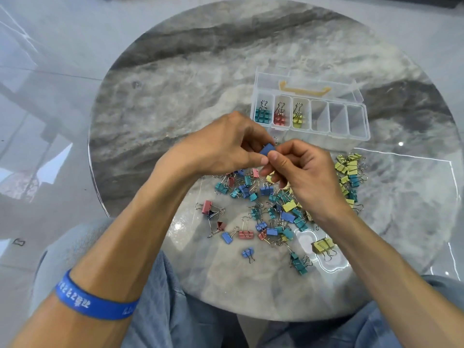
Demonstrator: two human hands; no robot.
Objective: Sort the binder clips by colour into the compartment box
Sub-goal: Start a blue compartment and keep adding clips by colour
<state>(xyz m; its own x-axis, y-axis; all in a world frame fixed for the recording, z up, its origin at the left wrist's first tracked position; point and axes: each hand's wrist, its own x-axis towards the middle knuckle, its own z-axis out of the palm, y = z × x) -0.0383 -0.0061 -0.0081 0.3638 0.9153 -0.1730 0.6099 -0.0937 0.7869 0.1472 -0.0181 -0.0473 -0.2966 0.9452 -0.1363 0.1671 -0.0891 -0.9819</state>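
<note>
A blue binder clip (266, 149) is pinched between the two hands above the middle of the round marbled worktop (200, 71). The left hand (226, 146) is curled around it from the left, thumb and fingertips closed on the clip; the right hand (301, 169) is curled too, with its thumb and forefinger pressed against the clip's near right edge. A blue wristband (93, 301) is worn on the left forearm.

The clear compartment box (311, 114) is set on the far right of the worktop, its lid folded back behind it. Teal clips (262, 114) are held in its leftmost compartment, pink clips (279, 116) in the next, and yellow clips (298, 118) in the third; the three compartments to the right are seen without clips.

A loose pile of mixed clips (276, 212) is spread on the worktop beneath and near the hands, with a yellow cluster (349, 167) at its far right edge.
</note>
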